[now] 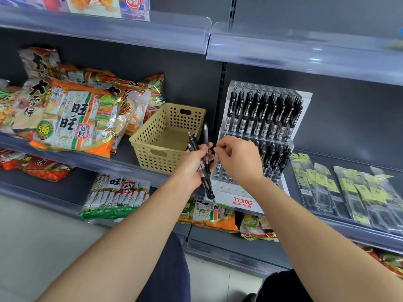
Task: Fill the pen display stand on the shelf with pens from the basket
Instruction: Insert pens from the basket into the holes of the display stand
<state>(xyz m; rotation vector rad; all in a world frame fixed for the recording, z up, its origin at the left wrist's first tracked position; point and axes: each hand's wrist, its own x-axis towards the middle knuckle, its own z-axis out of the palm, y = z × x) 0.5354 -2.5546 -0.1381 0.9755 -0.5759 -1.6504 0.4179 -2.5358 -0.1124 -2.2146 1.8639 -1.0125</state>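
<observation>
Black plastic pens (208, 188) lie bundled in my left hand (189, 168), its grip clamped round their barrels, tips slanting toward five o'clock. At three o'clock of it, my right hand (239, 162) has its grip pinched on one pen (218, 165), upright over the white, round-holed stand (226, 189). Racked pens (261, 112) fill tiers at one o'clock. A perforated beige basket (152, 149) sits at ten o'clock on the shelf (127, 149).

left hand (192, 168) centre frame, gripping pen bundle (206, 153) | right hand (238, 160) beside it, pinching single pen (218, 165) | bare forearms extended from bottom edge
</observation>
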